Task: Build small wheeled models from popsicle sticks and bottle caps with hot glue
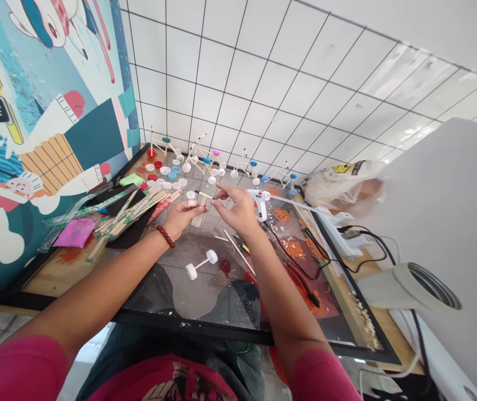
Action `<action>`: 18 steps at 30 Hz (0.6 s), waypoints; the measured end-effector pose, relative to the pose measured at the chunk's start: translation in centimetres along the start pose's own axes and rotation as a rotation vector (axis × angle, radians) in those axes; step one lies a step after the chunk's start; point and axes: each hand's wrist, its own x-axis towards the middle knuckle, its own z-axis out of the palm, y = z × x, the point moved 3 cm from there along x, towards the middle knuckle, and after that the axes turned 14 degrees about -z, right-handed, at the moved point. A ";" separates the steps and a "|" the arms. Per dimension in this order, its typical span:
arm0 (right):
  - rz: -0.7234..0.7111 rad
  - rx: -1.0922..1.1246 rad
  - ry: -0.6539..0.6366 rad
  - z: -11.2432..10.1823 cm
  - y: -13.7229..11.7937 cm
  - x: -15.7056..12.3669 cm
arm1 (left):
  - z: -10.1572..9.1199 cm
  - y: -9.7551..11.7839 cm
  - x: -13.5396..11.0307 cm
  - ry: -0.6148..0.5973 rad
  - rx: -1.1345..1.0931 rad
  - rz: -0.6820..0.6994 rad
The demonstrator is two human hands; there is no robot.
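My left hand (180, 220) is closed on a small frame of pale wooden sticks (203, 201), with a white bottle cap (191, 196) beside its fingertips. Across the top of the frame lies a short black-ended stick (205, 194). At the right end of that stick, the thumb and forefinger of my right hand (238, 209) come together; their exact contact is hard to make out. On the dark glossy tabletop below lies a stick with a white cap wheel at each end (202, 264). A long pale stick (239, 253) rests under my right forearm.
Several stick-and-cap models (244, 167) stand along the wall behind loose caps (167, 177). Bundled wooden sticks (132, 217) and a pink packet (75, 233) lie left. A white glue gun (260, 204) and its black cable (282, 248) are right, near a plastic bag (342, 186).
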 end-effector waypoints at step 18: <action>0.426 0.434 -0.176 5.1 1.7 -2.1 | -0.8 -0.3 0.5 0.040 0.012 -0.004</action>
